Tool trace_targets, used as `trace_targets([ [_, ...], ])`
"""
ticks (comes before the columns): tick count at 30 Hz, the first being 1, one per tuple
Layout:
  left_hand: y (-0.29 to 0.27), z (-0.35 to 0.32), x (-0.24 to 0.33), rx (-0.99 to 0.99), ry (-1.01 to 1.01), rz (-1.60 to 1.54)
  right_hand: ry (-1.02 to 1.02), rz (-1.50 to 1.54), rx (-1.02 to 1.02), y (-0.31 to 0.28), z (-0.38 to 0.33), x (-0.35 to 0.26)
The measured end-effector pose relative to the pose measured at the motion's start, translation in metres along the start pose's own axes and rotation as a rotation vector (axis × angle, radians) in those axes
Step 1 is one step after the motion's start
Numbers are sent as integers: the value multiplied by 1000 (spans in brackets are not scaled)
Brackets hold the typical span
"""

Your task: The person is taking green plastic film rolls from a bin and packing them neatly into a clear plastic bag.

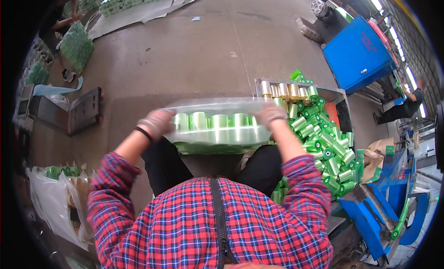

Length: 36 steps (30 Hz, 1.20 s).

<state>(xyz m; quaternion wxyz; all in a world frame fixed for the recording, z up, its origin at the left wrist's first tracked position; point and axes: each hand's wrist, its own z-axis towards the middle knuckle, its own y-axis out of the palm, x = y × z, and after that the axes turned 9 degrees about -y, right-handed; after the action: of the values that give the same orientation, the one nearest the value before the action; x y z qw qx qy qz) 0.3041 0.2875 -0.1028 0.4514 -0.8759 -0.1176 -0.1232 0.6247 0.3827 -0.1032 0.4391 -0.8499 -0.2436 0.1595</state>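
Observation:
Between my two hands is a clear plastic bag (pixel 217 135) packed with a row of shiny green rolls, held above my lap. My left hand (pixel 159 122), with a dark band at its wrist, grips the bag's left end. At the opposite end my right hand (pixel 269 115) holds the bag by its upper corner. Both hands seem to wear thin pale gloves and are smeared by motion, so single fingers are hard to make out. Close to my right forearm lies a large heap of loose green rolls (pixel 326 139), with several gold-coloured rolls (pixel 293 91) at its far end.
A metal-edged bin (pixel 343 102) surrounds part of the heap. Beyond it stands a blue cabinet (pixel 358 54). To my left are a dark open metal box (pixel 85 111) and a white plastic sack (pixel 48 199). One person (pixel 409 100) stands far right; another handles a green pack (pixel 76 44) far left.

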Motion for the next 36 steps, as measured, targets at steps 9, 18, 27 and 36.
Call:
trace_targets([
  [9,28,14,69,279,296,411,220,149,1206,29,-69,-7],
  [18,68,45,79,432,250,166,246,1641,1112,92,-77,-18],
  [27,60,77,151,351,325,213,-36,1589,1155,73,-54,-25],
  [36,84,101,208,254,319,345,-154,1727,1199,71,-74,-26],
])
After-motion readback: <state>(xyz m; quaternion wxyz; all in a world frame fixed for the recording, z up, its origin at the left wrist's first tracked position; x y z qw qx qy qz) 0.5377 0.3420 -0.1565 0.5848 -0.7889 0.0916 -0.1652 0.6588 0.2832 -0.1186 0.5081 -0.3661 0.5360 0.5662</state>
